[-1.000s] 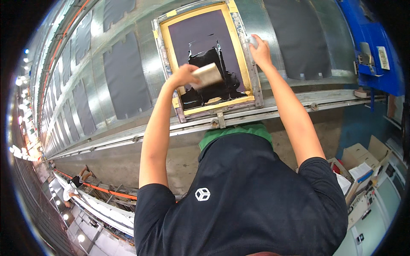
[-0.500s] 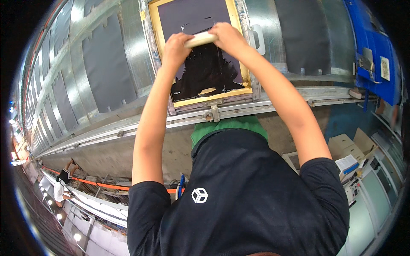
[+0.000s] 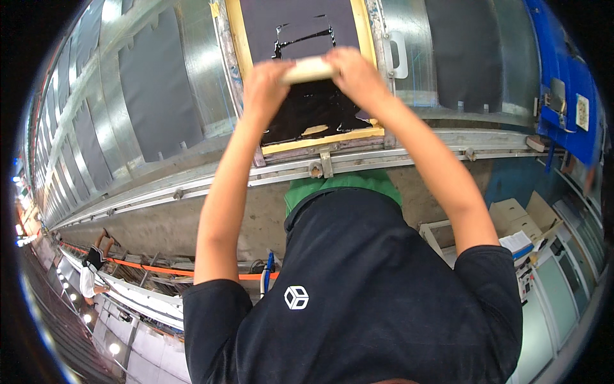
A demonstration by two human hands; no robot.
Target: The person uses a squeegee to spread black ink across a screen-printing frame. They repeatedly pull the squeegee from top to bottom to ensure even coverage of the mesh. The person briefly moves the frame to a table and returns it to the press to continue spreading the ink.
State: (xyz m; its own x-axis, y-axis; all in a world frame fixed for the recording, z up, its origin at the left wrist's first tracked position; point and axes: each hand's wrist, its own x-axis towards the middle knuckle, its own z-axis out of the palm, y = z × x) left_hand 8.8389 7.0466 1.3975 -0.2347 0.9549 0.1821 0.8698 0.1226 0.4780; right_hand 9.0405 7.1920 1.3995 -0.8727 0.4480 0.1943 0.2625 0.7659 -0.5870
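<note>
Both my hands are closed on a cream-coloured squeegee. My left hand wraps its left end and my right hand its right end. Under it lies a screen-printing frame with yellow-taped inner edges. Glossy black ink pools over the near part of the mesh, between the squeegee and the near edge. Beyond the squeegee the mesh looks dark grey, with thin wet black streaks. The squeegee's lower edge is hidden by its handle and my hands.
Dark grey fabric panels lie along the long metal table, and another panel lies right of the frame. A metal rail follows the near edge. A blue machine part stands at right. Another person is far left.
My hands have drawn the squeegee a little toward me along the screen. More of the streaked mesh beyond it shows, and the visible patch of black ink in front is shorter.
</note>
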